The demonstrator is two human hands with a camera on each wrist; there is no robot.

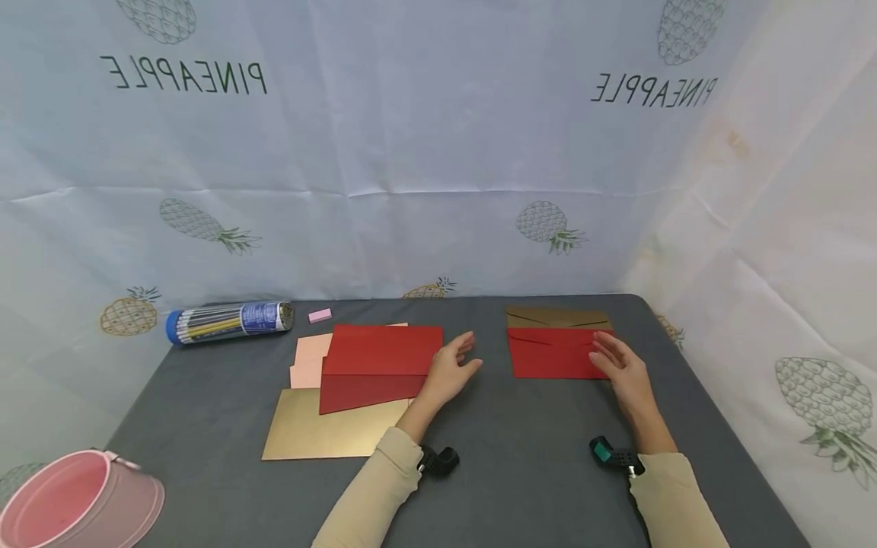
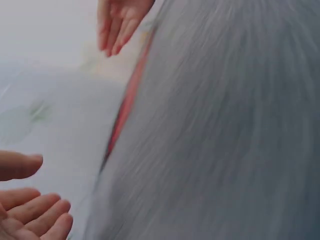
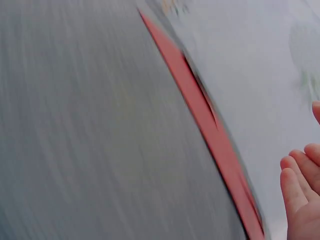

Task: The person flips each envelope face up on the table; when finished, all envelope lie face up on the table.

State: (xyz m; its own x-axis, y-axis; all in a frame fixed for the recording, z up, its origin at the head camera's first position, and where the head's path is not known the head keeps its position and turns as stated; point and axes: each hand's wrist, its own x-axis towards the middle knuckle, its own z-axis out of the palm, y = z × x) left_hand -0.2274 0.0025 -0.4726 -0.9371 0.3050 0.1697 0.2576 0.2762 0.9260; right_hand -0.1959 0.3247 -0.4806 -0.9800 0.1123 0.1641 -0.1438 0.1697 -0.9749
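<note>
On the grey table (image 1: 534,472), we'd call the envelope work partway. All places below are from the stacked red envelope (image 1: 548,358). Looks left to do: the group well to its left, uneven and overlapping. There we have the gold envelope (image 1: 329,426) nearest us, pale pink paper (image 1: 311,350) farther off, and the loose red envelope (image 1: 382,350) lying across both, its darker flap folded out toward us. Looks done: the landmark itself, lying neatly over the brown envelope (image 1: 558,315), whose far strip shows just beyond it

Hands: neither has hold of anything. Right hand (image 1: 622,373), fingers extended and relaxed, is at the landmark's right end. Left hand (image 1: 448,367), fingers loose and thumb apart, is to the landmark's left, by the loose red envelope. Wrist views are blurred, so we can't swear there's no light contact, but both seem raised clear

Containers: pink bucket (image 1: 126,498) far left of the landmark and nearer us, cut by the frame; we see only its inner wall, floor hidden. Envelopes: can't tell if anything's inside. Clear tube (image 1: 260,318) on its side, well left and slightly beyond, packed with pencils (image 1: 215,323). Smallest: pink block (image 1: 320,315), left and slightly beyond, near the tube, in no container
</note>
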